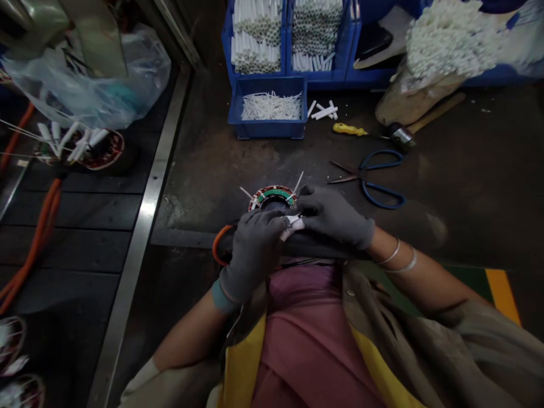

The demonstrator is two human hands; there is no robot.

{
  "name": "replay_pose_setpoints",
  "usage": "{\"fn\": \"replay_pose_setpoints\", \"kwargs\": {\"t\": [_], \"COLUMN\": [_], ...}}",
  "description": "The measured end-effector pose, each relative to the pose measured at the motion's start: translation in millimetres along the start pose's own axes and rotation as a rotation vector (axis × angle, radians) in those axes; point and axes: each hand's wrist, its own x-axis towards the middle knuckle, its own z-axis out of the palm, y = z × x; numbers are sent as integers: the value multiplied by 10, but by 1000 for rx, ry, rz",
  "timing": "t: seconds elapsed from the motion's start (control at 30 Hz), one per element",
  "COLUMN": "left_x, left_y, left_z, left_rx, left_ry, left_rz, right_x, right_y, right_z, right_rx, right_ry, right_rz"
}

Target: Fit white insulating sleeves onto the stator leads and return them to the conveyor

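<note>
A motor stator with copper-red windings and a green ring lies at the table's near edge, partly hidden behind my hands. Cable ties stick up from its rim. In a grey glove, my left hand curls over the stator's near left side, its fingers closed at a white sleeve. My right hand, gloved too, pinches the same white piece from the right. What lies under the fingertips is hidden. An orange lead loops out beside my left hand.
Blue-handled scissors, a yellow-handled tool and a hammer lie to the right. A blue tray of cable ties stands ahead, before blue bins of white tubes. Left of the metal rail sits another stator.
</note>
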Motion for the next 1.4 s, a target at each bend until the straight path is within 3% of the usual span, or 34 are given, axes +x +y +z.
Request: {"fn": "replay_pose_setpoints", "kwargs": {"t": [0.07, 0.17, 0.23, 0.3, 0.43, 0.67, 0.77, 0.9, 1.07, 1.2, 1.3, 1.4], "left_x": [5, 13, 16, 18, 24, 16, 23, 41, 42, 25, 39, 70], "left_y": [24, -6, -32, -50, -82, -120, -68, 21, 17, -44, -84, -87], "left_z": [42, 66, 71, 75, 79, 110, 118, 106, 104, 104, 113, 124], "left_rx": [50, 73, 74, 71, 35, -104, -58, -3, 40, 40, 33, 44], "left_ry": [-2, -3, 14, 36, 42, 71, 85, 79, 37, 53, 94, 103], "left_rz": [10, 21, 30, 39, 38, -12, -79, -186, -102, -10, 10, 24], "right_x": [-127, -332, -407, -405, -274, -190, -190, -232, -253, -141, -30, 99], "right_y": [31, 40, 3, -59, -141, -79, -17, 108, 168, 162, 216, 354], "right_z": [54, 126, 175, 230, 332, 405, 386, 315, 235, -134, -715, -1369], "right_rx": [212, 599, 706, 709, 656, 298, 371, 671, 472, 64, -195, -401], "right_ry": [84, 150, 125, 95, 149, 264, 268, 126, 192, 279, 605, 974], "right_rz": [86, 345, 479, 517, 507, 407, 389, 355, 268, 81, 94, 241]}}
